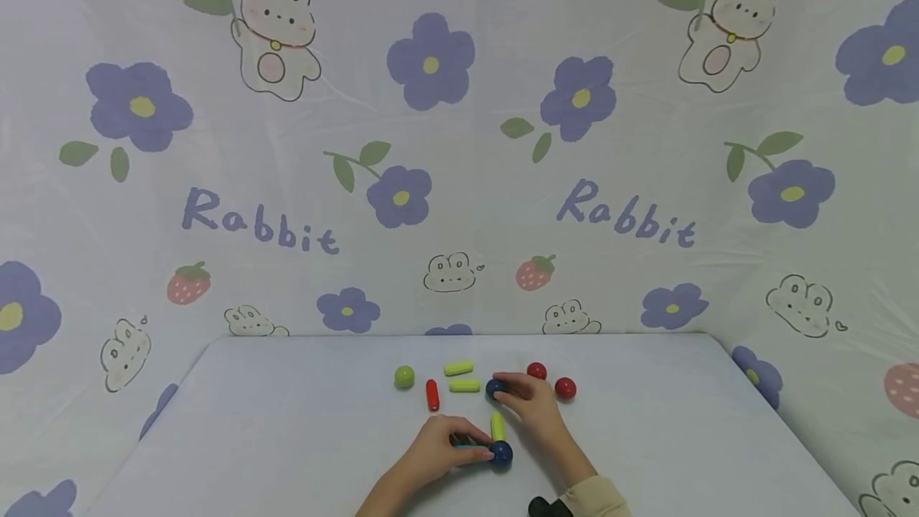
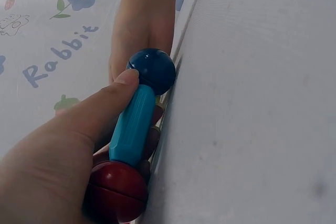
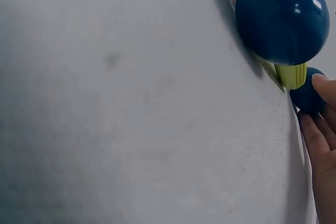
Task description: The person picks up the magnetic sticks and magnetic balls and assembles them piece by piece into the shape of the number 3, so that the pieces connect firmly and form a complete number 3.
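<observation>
My left hand (image 1: 439, 453) grips a light blue rod (image 2: 132, 124) near the table's front. A blue ball (image 2: 152, 71) is at the rod's far end, with the thumb against it, and a red ball (image 2: 116, 191) at the near end. From that blue ball a yellow-green rod (image 1: 498, 426) extends toward the back; whether it is joined to it I cannot tell. Behind that rod, my right hand (image 1: 534, 409) pinches another blue ball (image 1: 494, 389) between thumb and fingers. In the right wrist view the yellow-green rod (image 3: 291, 76) shows between the two blue balls.
On the white table (image 1: 287, 421), a green ball (image 1: 404, 377), a red rod (image 1: 432, 395) and two yellow-green rods (image 1: 464, 386) lie left of my right hand. Two red balls (image 1: 565, 388) are beyond it to the right. A black object (image 1: 547, 507) is by the right sleeve.
</observation>
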Motion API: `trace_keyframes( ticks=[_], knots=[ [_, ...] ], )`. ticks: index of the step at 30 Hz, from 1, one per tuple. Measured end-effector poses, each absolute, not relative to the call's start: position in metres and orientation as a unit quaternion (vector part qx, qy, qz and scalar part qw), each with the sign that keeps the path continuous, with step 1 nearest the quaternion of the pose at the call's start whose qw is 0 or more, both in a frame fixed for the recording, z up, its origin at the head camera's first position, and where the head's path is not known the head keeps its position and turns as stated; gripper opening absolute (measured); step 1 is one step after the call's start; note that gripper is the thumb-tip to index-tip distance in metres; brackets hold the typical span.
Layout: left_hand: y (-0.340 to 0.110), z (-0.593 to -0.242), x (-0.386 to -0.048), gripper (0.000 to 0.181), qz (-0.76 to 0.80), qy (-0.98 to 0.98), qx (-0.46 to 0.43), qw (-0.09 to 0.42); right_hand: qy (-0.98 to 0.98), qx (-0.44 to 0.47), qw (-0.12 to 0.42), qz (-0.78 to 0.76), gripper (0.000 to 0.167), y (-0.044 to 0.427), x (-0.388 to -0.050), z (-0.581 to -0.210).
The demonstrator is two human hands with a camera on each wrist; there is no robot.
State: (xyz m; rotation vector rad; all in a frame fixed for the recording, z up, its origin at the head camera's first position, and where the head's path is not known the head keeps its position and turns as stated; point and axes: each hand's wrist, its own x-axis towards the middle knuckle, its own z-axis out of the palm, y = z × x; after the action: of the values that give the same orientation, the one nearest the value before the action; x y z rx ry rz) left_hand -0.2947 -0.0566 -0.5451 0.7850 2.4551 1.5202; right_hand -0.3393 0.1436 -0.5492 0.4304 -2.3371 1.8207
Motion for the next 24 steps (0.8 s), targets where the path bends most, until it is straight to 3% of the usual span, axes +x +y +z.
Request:
trace_keyframes(
  ticks=[24],
  knots=[
    [-0.057,-0.552,-0.297,0.021,0.491,0.821,0.290,0.040,-0.757,0.095,0.077,0.641,0.030,0.149,-0.328,-0.552]
  ],
)
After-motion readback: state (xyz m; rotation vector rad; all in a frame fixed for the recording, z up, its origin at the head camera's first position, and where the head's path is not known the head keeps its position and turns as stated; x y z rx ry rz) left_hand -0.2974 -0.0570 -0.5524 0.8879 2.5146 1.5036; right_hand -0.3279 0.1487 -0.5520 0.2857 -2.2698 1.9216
